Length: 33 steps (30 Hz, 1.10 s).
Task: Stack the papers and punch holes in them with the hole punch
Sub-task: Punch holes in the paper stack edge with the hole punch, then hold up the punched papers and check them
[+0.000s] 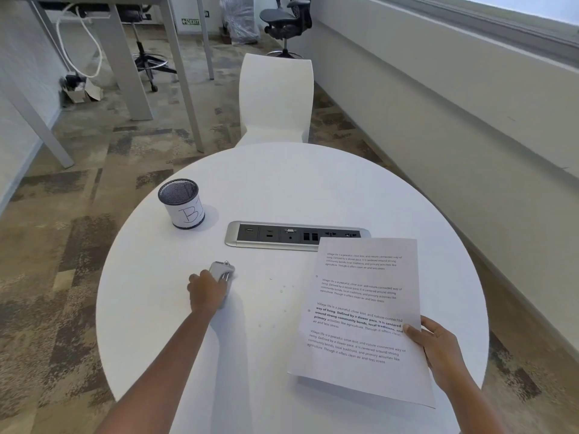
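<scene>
A stack of printed white papers (360, 308) is held slightly above the round white table (282, 183) at the right. My right hand (438, 349) pinches its right edge, thumb on top. Two punched holes show along the stack's left margin. My left hand (206, 292) grips a small silver hole punch (223, 270) that stands on the table left of centre. Its far end sticks out past my fingers. Small round paper bits (282, 289) lie scattered on the table between the punch and the papers.
A black mesh pen cup (181, 203) with a white label stands at the table's back left. A silver socket panel (294, 236) is set into the table's middle, its right end under the papers. A white chair (275, 98) stands behind the table.
</scene>
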{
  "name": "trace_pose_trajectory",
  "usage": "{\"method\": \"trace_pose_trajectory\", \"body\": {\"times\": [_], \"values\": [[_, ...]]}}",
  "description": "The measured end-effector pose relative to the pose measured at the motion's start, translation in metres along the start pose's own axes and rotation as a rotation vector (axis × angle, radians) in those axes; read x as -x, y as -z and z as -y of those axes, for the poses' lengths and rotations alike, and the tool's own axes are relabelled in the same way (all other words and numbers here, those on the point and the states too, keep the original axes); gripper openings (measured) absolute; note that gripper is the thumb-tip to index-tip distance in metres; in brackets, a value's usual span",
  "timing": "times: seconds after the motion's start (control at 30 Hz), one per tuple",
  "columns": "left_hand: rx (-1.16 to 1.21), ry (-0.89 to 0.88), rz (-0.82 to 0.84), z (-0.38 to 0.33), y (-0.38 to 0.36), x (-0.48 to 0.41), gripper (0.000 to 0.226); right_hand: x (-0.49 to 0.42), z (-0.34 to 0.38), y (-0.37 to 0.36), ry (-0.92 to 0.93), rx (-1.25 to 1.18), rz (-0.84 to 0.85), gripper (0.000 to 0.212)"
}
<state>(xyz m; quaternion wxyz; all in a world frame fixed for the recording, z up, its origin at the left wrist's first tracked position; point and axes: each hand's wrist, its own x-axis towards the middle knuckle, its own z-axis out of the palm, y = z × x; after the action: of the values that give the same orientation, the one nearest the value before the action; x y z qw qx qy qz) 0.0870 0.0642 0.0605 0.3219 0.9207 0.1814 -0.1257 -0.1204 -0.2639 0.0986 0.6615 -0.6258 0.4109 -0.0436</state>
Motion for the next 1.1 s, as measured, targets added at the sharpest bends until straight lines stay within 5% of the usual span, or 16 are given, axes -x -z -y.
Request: {"method": "trace_pose_trajectory", "body": {"times": [0.33, 0.5, 0.6, 0.77, 1.0, 1.1], "values": [[0.004, -0.013, -0.073, -0.001, 0.005, 0.009, 0.043, 0.01, -0.01, 0.006, 0.024, -0.005, -0.002, 0.022], [0.095, -0.52, -0.276, -0.007, -0.006, 0.04, 0.04, 0.018, -0.016, 0.01, 0.029, -0.036, 0.008, 0.019], [0.251, -0.655, 0.013, -0.008, -0.025, 0.075, 0.031, 0.025, -0.021, 0.011, 0.015, -0.061, 0.023, 0.019], [0.421, -0.277, 0.707, -0.016, -0.055, 0.116, 0.023, 0.038, -0.028, 0.011, 0.001, -0.056, 0.047, 0.022], [0.362, -0.465, 0.652, -0.024, -0.067, 0.122, 0.011, 0.049, -0.021, 0.014, 0.093, -0.06, -0.014, 0.023], [0.372, -0.592, 0.488, -0.047, -0.055, 0.133, 0.016, 0.052, -0.009, 0.015, 0.189, -0.11, -0.001, 0.063]]}}
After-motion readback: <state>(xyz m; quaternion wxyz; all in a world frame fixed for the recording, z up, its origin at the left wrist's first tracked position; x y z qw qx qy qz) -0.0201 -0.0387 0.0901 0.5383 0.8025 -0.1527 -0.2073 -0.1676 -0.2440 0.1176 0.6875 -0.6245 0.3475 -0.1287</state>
